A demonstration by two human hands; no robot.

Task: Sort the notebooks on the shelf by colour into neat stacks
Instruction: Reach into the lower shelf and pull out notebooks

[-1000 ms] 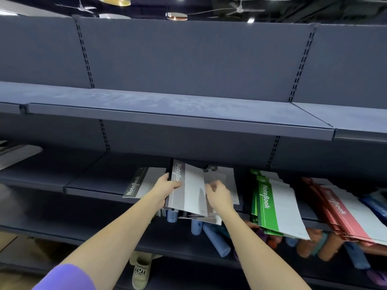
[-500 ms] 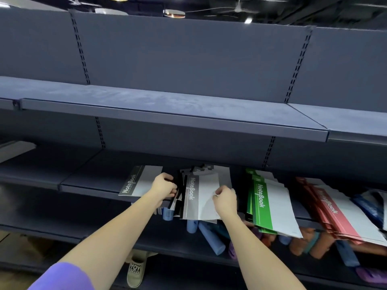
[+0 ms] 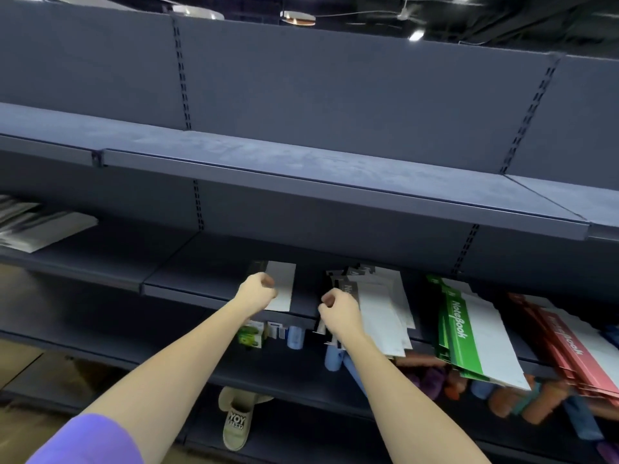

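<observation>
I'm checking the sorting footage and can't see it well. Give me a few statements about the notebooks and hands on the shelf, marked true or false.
1. The green notebooks lie between the grey notebooks and the red notebooks. True.
2. The top shelf holds a stack of notebooks. False: it is bare.
3. The left hand is at a single notebook lying apart from the grey pile. True.
4. The right hand is on the green stack. False: it is at the grey pile.
</observation>
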